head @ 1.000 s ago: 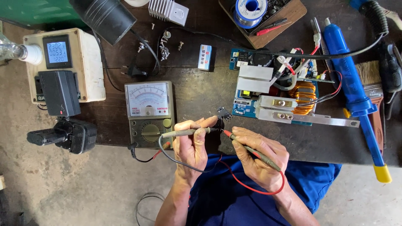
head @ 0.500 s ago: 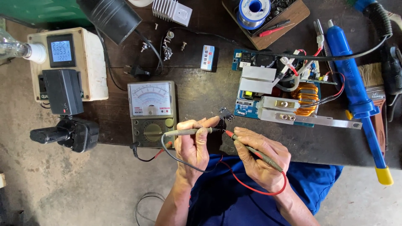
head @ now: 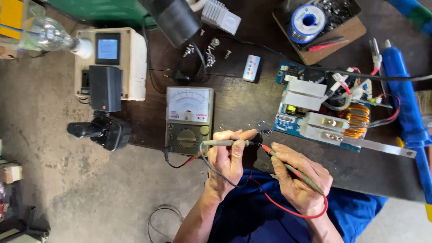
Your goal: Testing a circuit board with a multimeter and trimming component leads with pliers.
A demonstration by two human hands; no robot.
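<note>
Fingers (head: 234, 137) around two test probes (head: 225, 142)

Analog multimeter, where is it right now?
In the head view the analog multimeter lies on the dark workbench near its front edge, left of the blue circuit board, just beyond the left hand holding a probe.

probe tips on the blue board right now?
No, both probe tips meet at a small part held at the left hand, short of the board.
</note>
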